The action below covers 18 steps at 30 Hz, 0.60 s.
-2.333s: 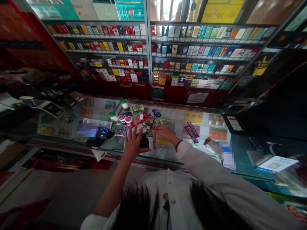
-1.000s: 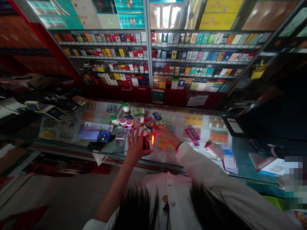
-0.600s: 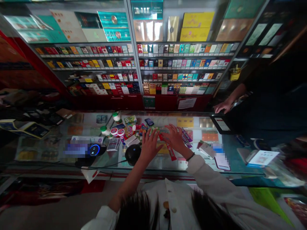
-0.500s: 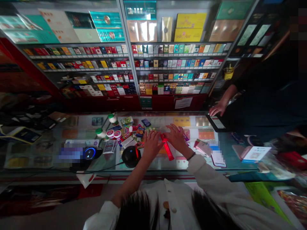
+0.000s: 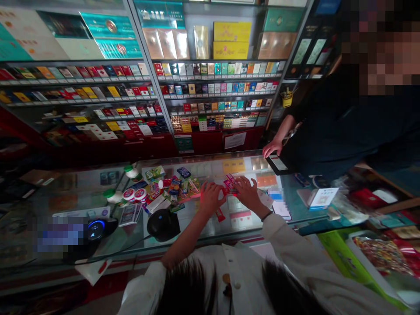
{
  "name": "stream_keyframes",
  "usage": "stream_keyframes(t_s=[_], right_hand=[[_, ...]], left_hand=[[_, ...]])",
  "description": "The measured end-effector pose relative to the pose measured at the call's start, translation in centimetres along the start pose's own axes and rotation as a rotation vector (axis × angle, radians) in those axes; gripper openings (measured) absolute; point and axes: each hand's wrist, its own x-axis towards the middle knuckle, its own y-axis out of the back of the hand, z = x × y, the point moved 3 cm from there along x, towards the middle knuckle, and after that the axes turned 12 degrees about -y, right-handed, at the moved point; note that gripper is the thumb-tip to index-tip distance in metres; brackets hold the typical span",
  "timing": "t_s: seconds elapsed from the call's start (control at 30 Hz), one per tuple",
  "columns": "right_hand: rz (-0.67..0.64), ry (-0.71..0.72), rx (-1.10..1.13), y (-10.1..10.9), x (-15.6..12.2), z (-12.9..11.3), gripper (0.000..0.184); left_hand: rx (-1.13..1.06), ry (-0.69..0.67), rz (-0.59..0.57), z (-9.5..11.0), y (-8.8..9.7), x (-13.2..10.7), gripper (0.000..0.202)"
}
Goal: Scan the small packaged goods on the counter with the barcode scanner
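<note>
My left hand (image 5: pixel 210 197) and my right hand (image 5: pixel 248 192) meet over a glass counter (image 5: pixel 82 192), just right of a heap of small colourful packets (image 5: pixel 170 188). Between them is a long red strip packet (image 5: pixel 227 190); its lower end shows under my left hand. My left fingers are curled on it. My right hand pinches its upper end, with the other fingers partly spread. Two green-capped white bottles (image 5: pixel 113 195) and small round red-and-white tins (image 5: pixel 134 195) lie left of the heap.
A black dome-shaped scanner (image 5: pixel 163 224) sits left of my left hand, its cable running left to a blue-lit device (image 5: pixel 96 227). Another person's hand (image 5: pixel 272 148) rests on a black pad (image 5: pixel 278 162) at the counter's far right. Shelves of cigarette packs (image 5: pixel 210 87) fill the back wall.
The view has swung right and the other person has come into sight. My left hand left the scanner and joined my right hand on the red strip packet, right of the heap.
</note>
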Motion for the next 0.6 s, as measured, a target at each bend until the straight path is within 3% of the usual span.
stream_keyframes(t_s=[0.2,0.37,0.6], right_hand=[[-0.033,-0.065,0.015,-0.3,0.2,2.6,0.032],[-0.035,-0.147,0.018,-2.2,0.5,3.0,0.03],[-0.017,-0.33,-0.042,-4.0,1.4,2.9,0.028]], left_hand=[[0.028,-0.019,-0.052,-1.1,-2.3,1.8,0.033],[0.078,-0.001,-0.111,-2.0,-4.6,3.4,0.038],[0.128,0.046,-0.231,-3.1,-8.1,3.9,0.063]])
